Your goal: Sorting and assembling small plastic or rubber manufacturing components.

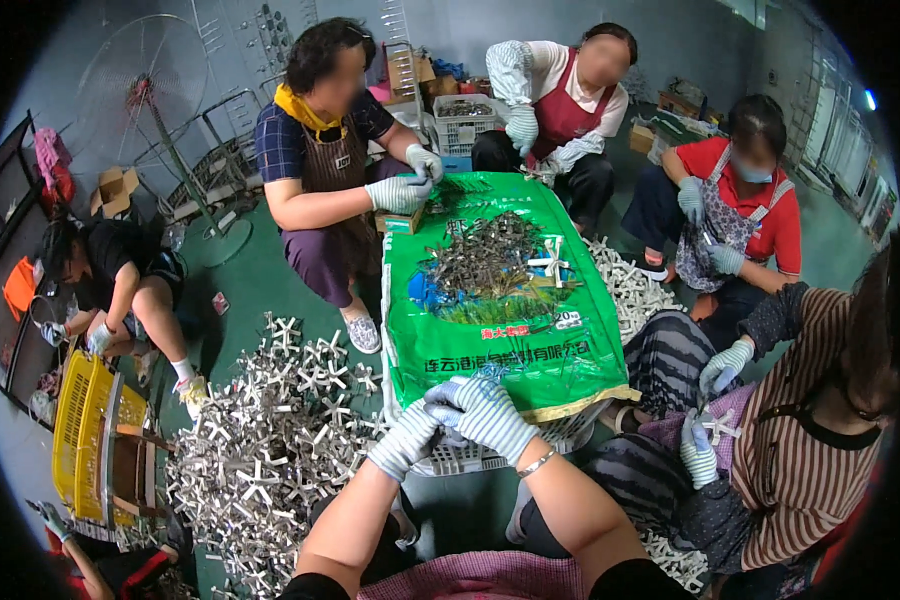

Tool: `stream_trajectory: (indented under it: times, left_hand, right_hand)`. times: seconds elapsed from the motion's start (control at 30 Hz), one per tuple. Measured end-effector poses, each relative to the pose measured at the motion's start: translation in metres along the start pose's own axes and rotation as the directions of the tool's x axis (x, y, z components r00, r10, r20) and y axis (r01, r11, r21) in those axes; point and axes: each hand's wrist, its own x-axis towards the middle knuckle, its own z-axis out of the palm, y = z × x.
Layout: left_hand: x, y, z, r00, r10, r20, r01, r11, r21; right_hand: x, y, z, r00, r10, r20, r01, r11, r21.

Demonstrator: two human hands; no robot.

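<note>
At the near edge of a green printed plastic sack [510,400], my left hand [408,440] and my right hand [485,415] meet, both in striped white-and-blue work gloves. Their fingers are closed and pressed together. Whatever they hold is hidden behind the gloves. Beyond them, a heap of small dark metal pieces [490,255] lies on the sack. A pale star-shaped metal part [550,262] rests at the right side of this heap. The sack is spread over a white plastic crate [460,458], whose slotted side shows beneath my wrists.
A big pile of star-shaped metal parts [270,450] covers the floor at left, beside a yellow basket [82,425]. More parts [635,290] lie right of the sack. Gloved co-workers sit around it; one at right holds a star-shaped part [720,427]. A fan [145,95] stands far left.
</note>
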Motion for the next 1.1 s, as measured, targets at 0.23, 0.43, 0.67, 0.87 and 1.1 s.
stream_trajectory:
  times: [0.23, 0.43, 0.67, 0.87, 1.1]
  left_hand:
    - [-0.01, 0.013, 0.011, 0.999, -0.028, -0.015, 0.028, 0.999, -0.03]
    - [-0.018, 0.007, -0.001, 0.984, 0.155, -0.085, -0.146, 0.983, 0.113]
    - [-0.011, 0.03, 0.026, 0.915, 0.306, -0.263, -0.287, 0.952, 0.108]
    - [-0.014, 0.039, 0.032, 0.941, 0.292, -0.174, -0.302, 0.953, -0.033]
    - [-0.019, 0.022, 0.053, 0.95, 0.237, -0.206, -0.21, 0.967, 0.143]
  right_hand:
    - [0.0, -0.006, 0.004, 0.989, -0.106, -0.103, 0.11, 0.993, 0.034]
    - [-0.001, -0.011, 0.001, 0.996, -0.019, -0.092, 0.029, 0.993, 0.116]
    - [-0.004, 0.01, -0.012, 0.991, 0.012, -0.136, -0.025, 0.995, -0.096]
    - [0.004, 0.023, -0.011, 0.938, 0.011, -0.345, -0.018, 1.0, -0.018]
    - [-0.003, 0.027, -0.014, 0.83, -0.27, -0.488, 0.13, 0.945, -0.301]
